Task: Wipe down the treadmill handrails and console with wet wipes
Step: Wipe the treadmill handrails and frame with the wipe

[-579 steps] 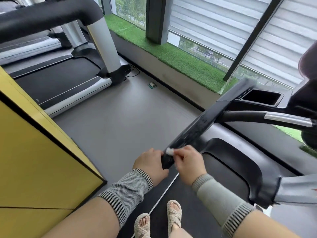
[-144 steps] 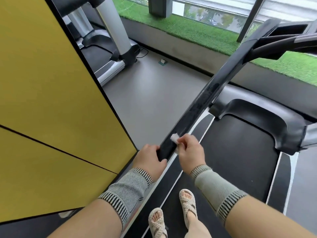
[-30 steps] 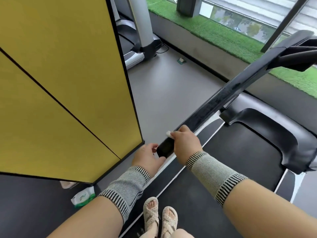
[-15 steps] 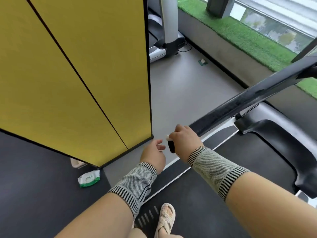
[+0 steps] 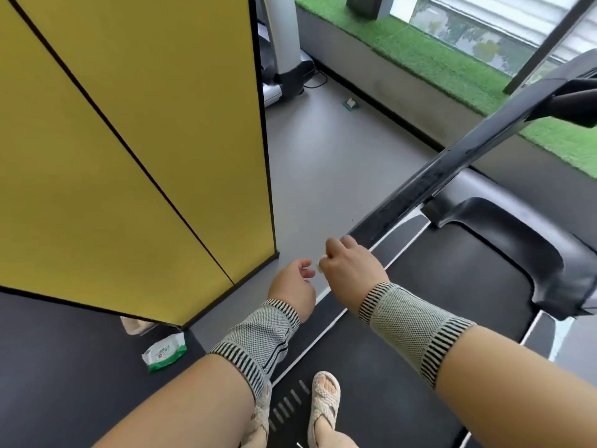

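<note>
Head view shows the right hand, now off the end of the black handrail, pinching a wadded wet wipe beside the empty, loosely open left hand, so this rail's pass looks finished.

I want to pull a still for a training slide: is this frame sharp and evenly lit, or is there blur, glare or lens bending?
Head view: soft daylight from the window side, no hard shadows; a pale sheen runs along the black handrail. Wide-angle bending curves the yellow panel edges. The right hand and left hand look slightly soft; the wipe is barely discernible.
</note>
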The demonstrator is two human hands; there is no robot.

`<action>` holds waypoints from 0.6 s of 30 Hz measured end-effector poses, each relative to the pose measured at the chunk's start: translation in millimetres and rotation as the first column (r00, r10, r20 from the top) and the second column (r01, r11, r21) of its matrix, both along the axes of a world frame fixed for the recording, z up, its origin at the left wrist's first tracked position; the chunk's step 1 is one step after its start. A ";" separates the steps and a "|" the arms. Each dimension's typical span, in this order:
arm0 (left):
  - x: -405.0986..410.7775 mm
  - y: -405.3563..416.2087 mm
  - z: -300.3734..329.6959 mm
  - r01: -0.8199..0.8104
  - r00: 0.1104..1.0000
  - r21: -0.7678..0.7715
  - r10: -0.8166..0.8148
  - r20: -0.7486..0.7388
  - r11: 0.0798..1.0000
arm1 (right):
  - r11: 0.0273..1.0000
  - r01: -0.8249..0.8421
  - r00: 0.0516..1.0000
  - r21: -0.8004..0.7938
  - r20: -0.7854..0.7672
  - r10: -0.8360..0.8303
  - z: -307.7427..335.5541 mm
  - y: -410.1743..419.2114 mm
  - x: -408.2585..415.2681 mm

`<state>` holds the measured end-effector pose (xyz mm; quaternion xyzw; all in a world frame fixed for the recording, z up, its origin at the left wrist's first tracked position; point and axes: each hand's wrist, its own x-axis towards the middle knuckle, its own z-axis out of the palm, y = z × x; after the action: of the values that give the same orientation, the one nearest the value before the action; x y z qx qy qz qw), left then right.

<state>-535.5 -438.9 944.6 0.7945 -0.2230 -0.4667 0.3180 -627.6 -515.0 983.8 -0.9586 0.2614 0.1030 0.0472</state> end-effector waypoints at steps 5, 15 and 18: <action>8.0 -0.8 0.5 0.083 0.997 0.002 -0.083 0.008 0.997 | 0.998 0.049 0.998 -0.032 -0.028 -0.050 -25.5 16.9 -37.9; 3.4 -13.8 9.5 0.159 0.987 0.015 -0.159 0.015 0.987 | 0.808 0.513 0.687 0.290 0.425 -0.589 -24.8 -5.3 -21.8; 6.5 -13.9 14.5 0.191 0.981 0.013 -0.192 0.026 0.981 | 0.867 0.419 0.772 0.269 0.397 -0.496 -35.3 13.7 -27.3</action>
<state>-529.0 -452.7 959.1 0.7773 -0.3001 -0.4857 0.2643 -654.8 -501.3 948.6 -0.8552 0.4594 -0.1169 0.2096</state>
